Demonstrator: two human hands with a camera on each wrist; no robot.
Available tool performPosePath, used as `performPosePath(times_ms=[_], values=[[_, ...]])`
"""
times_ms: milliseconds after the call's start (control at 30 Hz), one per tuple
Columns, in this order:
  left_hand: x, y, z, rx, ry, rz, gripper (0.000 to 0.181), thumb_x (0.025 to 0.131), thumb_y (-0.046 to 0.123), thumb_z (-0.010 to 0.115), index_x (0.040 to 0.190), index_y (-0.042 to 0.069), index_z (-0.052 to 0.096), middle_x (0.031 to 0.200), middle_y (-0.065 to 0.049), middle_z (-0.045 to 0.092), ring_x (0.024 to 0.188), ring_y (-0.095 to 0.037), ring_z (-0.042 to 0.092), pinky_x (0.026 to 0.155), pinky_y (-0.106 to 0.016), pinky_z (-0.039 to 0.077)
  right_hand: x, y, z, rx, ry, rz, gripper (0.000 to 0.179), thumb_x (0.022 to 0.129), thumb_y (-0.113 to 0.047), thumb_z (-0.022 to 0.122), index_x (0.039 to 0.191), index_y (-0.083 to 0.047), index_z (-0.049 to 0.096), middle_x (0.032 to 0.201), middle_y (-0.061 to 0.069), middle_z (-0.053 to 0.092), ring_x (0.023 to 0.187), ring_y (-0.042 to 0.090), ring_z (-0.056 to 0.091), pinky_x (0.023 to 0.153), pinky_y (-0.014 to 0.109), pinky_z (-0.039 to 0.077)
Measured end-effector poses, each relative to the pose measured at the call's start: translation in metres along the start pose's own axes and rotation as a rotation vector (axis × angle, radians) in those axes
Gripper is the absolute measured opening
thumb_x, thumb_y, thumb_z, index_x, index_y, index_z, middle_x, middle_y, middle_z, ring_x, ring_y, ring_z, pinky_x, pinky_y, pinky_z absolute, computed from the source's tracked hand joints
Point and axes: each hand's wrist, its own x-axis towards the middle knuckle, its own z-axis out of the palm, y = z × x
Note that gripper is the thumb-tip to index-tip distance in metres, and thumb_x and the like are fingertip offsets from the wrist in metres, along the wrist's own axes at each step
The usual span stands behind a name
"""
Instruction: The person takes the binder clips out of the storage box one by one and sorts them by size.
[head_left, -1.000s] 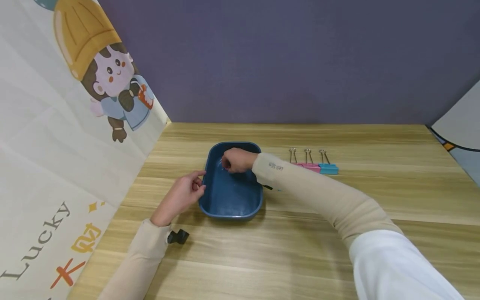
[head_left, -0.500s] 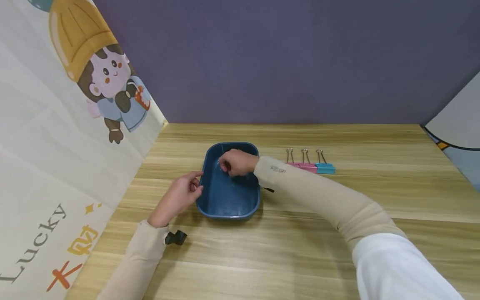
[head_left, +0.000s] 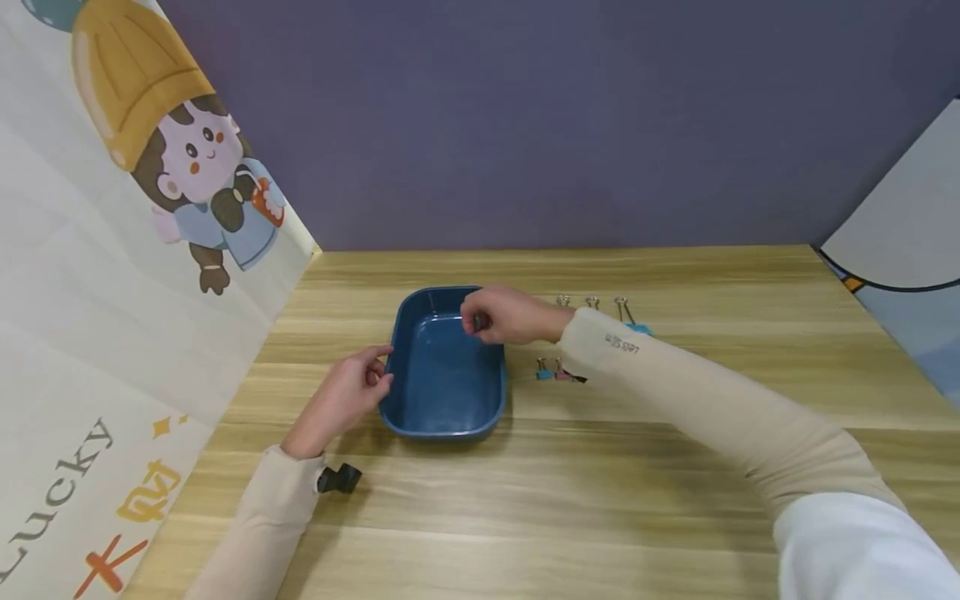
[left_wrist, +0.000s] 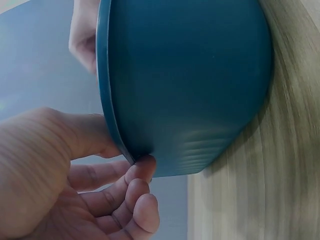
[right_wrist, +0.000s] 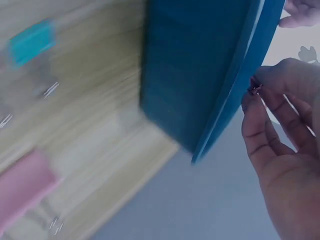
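Observation:
In the head view my left hand is at the left side of a blue plastic bin. The left wrist view shows its thumb and fingers pinching the bin's rim. My right hand is over the bin's far right rim. Between its thumb and finger it pinches a small, dark reddish binder clip with a metallic glint, mostly covered by the fingertips. To the bin's right lie a small teal binder clip and a small pink binder clip, partly behind the right sleeve.
Behind the right forearm stands a large teal binder clip in a row with others, mostly hidden. The right wrist view shows a large pink binder clip, blurred. A purple-grey panel bounds the wooden table at the back.
My right hand has moved right, from inside the bin up to its right rim, holding the small clip. The small clips beside the bin have come into view. My left hand stays at the rim.

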Motion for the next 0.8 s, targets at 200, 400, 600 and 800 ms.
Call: performPosePath(times_ms=[200, 400, 600, 800], values=[[-0.001, -0.002, 0.004, 0.001, 0.003, 0.003, 0.039, 0.087, 0.003, 0.060, 0.124, -0.006, 0.055, 0.082, -0.005, 0.060, 0.068, -0.015, 0.053, 0.058, -0.027, 0.046, -0.040, 0.009, -0.005, 0.016, 0.039, -0.016, 0.021, 0.080, 0.007, 0.064, 0.082, -0.014, 0.063, 0.084, 0.001, 0.060, 0.074, 0.015, 0.056, 0.065, 0.028, 0.047], [-0.002, -0.005, 0.004, -0.008, 0.018, 0.022, 0.042, 0.088, 0.005, 0.058, 0.128, -0.003, 0.050, 0.083, -0.005, 0.060, 0.069, -0.015, 0.055, 0.061, -0.029, 0.046, -0.098, 0.016, -0.003, 0.011, 0.116, 0.018, 0.027, 0.081, 0.009, 0.062, 0.080, -0.018, 0.061, 0.082, -0.003, 0.057, 0.070, 0.015, 0.053, 0.062, 0.028, 0.045], [0.000, -0.006, 0.001, 0.003, 0.030, 0.034, 0.044, 0.090, 0.007, 0.058, 0.131, -0.001, 0.046, 0.085, -0.006, 0.062, 0.070, -0.015, 0.056, 0.061, -0.032, 0.046, -0.169, 0.027, -0.004, -0.004, 0.128, 0.199, 0.021, 0.083, 0.001, 0.068, 0.081, -0.019, 0.062, 0.082, -0.005, 0.056, 0.070, 0.013, 0.051, 0.058, 0.029, 0.044], [0.003, -0.004, -0.001, 0.009, 0.017, 0.025, 0.044, 0.091, 0.008, 0.056, 0.132, -0.003, 0.045, 0.090, -0.009, 0.063, 0.075, -0.019, 0.058, 0.063, -0.034, 0.047, -0.220, 0.044, 0.007, -0.006, 0.139, 0.287, 0.021, 0.080, 0.006, 0.069, 0.083, -0.015, 0.065, 0.084, -0.002, 0.059, 0.071, 0.012, 0.052, 0.059, 0.027, 0.046]])
